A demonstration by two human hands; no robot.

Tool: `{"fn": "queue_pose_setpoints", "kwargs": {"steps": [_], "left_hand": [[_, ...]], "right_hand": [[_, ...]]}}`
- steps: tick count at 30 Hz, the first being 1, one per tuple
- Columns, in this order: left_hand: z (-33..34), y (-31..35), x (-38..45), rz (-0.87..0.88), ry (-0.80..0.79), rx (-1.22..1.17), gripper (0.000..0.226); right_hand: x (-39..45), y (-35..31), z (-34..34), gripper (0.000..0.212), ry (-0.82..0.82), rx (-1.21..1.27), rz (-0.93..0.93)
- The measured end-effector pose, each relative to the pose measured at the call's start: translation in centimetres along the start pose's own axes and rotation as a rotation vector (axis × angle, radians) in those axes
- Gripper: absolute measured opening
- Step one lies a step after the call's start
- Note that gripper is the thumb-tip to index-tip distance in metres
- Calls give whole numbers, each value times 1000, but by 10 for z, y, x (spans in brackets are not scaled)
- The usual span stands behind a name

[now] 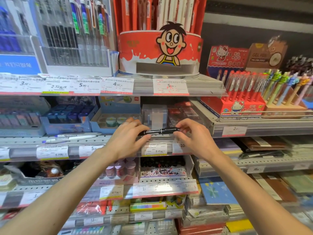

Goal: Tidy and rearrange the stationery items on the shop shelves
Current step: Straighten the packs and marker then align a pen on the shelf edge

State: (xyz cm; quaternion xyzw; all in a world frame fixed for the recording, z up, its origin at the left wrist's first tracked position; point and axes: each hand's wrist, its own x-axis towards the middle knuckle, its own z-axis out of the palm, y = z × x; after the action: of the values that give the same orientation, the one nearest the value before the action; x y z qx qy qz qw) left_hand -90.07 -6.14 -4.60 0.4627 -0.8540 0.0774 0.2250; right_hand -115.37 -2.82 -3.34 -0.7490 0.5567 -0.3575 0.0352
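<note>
A single wide-angle view is taken from the wearer's head, directed forward and slightly down at the shop shelves (108, 139), which are seen from close, within arm's reach; straight lines are bowed near the edges.

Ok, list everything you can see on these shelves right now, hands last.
marker: one, black, held level before the middle shelf
white pens: two, lying on the middle shelf, left
clear box: one, behind the marker
cartoon display: one, red and white, top shelf
Hello Kitty stand: one, red, right shelf
price tags: many, white, on the shelf edges
left hand: grips the marker's left end
right hand: grips its right end
</note>
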Motion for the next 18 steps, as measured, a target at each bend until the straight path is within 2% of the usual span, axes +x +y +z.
{"fn": "queue_pose_setpoints", "kwargs": {"steps": [3, 8, 18], "left_hand": [[-7, 3, -5, 12, 57, -72, 55], [-7, 13, -31, 74, 83, -181, 39], [62, 33, -101, 57, -23, -392, 36]], "right_hand": [[-6, -3, -8, 21, 12, 31, -12], [-32, -1, -20, 18, -45, 56, -16], [-110, 32, 5, 24, -324, 43, 63]]}}
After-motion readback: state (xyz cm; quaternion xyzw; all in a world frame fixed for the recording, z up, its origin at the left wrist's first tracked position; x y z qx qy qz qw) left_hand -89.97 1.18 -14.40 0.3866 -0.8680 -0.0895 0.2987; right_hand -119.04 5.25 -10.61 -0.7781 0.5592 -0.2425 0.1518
